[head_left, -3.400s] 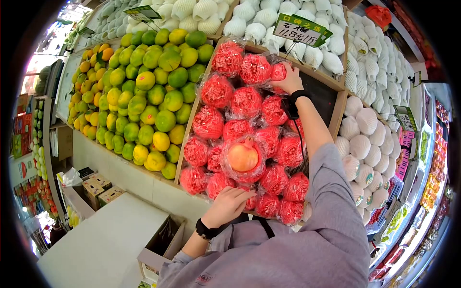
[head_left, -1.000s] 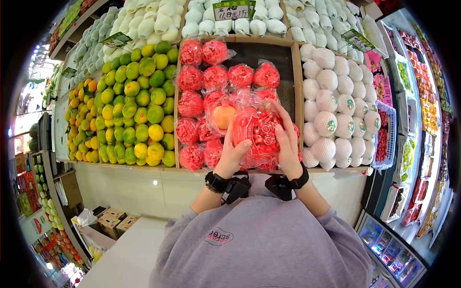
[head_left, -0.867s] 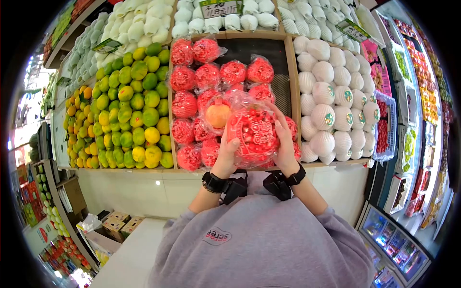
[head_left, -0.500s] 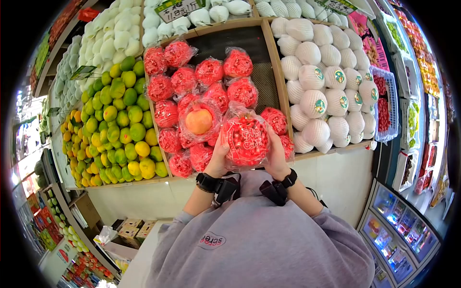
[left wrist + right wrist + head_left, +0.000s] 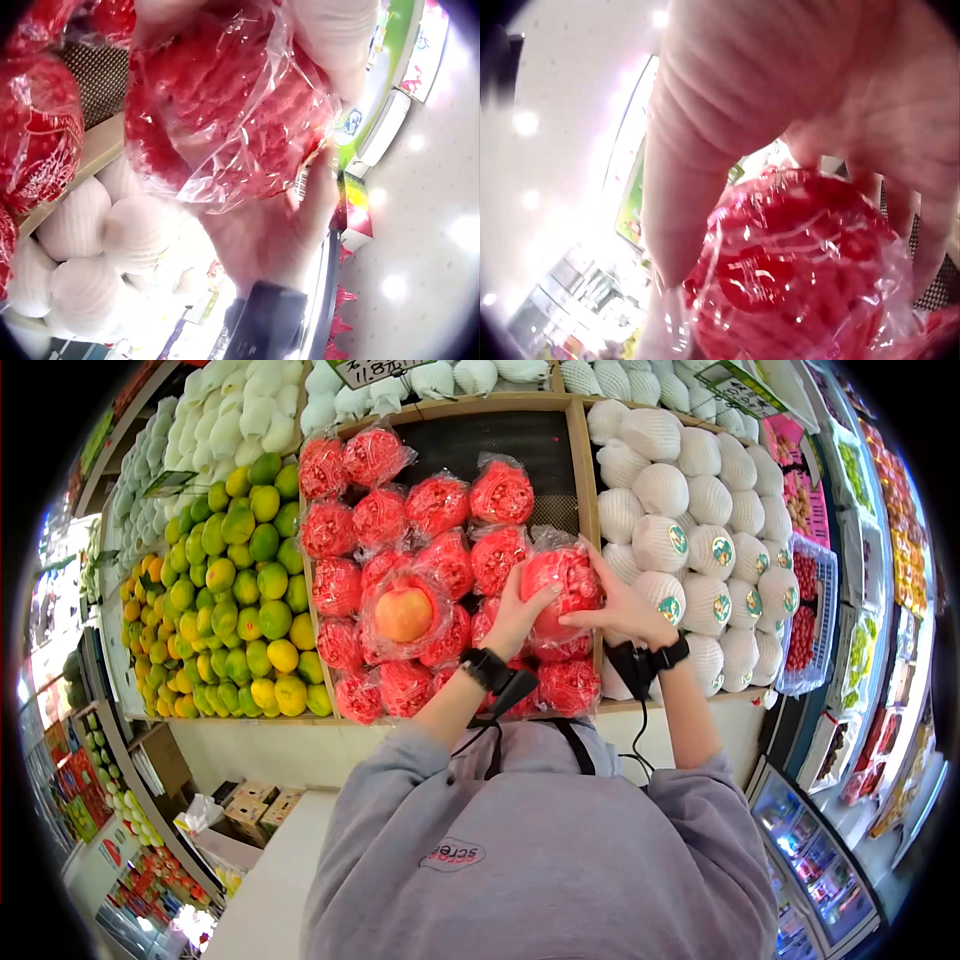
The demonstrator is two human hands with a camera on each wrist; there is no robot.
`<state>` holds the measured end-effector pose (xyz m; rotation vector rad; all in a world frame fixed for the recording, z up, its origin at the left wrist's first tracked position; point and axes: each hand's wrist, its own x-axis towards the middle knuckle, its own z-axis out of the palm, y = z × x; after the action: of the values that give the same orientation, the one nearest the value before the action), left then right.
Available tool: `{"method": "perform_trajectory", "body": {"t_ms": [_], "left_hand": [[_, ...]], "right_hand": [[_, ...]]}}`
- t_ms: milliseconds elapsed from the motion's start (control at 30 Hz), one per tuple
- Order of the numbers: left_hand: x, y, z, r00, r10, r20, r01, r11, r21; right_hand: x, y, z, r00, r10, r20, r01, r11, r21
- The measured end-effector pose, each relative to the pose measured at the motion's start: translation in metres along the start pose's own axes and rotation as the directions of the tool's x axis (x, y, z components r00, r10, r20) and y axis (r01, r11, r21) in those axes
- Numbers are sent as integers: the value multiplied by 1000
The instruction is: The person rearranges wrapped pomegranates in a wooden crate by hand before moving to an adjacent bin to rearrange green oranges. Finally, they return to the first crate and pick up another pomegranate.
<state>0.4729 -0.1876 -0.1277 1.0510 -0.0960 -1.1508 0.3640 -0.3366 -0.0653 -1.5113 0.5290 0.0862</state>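
Observation:
Both hands hold one pomegranate (image 5: 562,585) in red netting and clear plastic film, over the right side of the red fruit display. My left hand (image 5: 516,616) grips its left side, thumb across the front. From the right, my right hand (image 5: 632,608) has its thumb on the front and its fingers around the far side. Close up in the left wrist view, the film on the wrapped pomegranate (image 5: 225,112) is crinkled. The right wrist view has my right hand (image 5: 765,82) arching over it. An unwrapped pomegranate (image 5: 403,614) sits to the left among the red-wrapped ones.
Wooden dividers (image 5: 580,475) frame the display, with bare dark matting (image 5: 480,440) at its back. Green-yellow citrus (image 5: 245,580) is piled to the left. White foam-netted fruit (image 5: 690,510) fills the right section. A price sign (image 5: 375,370) stands behind.
The right hand took a wrapped pomegranate from the back of the display. Both hands brought it near the body, and in the last half second moved it forward and right over the display.

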Motion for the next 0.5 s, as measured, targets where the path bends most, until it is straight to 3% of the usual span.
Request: {"method": "perform_trajectory", "body": {"t_ms": [100,233,300,333,367,433,500], "left_hand": [[27,-19,6,998,16,-63,-12,998,58],[51,-48,-4,992,-44,-121,54,995,81],[60,-58,-14,994,-20,-110,47,966,252],[60,-60,-16,994,14,-112,29,927,375],[58,-63,-18,988,-37,-149,111,845,523],[51,-38,-6,966,-109,-233,251,599,760],[38,-21,1,971,-130,-202,239,441,865]], "right_hand": [[34,16,-24,990,32,135,-8,985,-172],[57,48,-27,988,152,38,-145,978,-151],[62,62,-22,987,162,-8,-162,979,-123],[62,69,-19,988,154,-28,-156,982,-107],[61,75,-17,994,90,-61,-94,994,-55],[60,80,-16,994,44,-101,-56,992,-116],[56,76,-13,989,22,-148,-60,963,-262]]}}
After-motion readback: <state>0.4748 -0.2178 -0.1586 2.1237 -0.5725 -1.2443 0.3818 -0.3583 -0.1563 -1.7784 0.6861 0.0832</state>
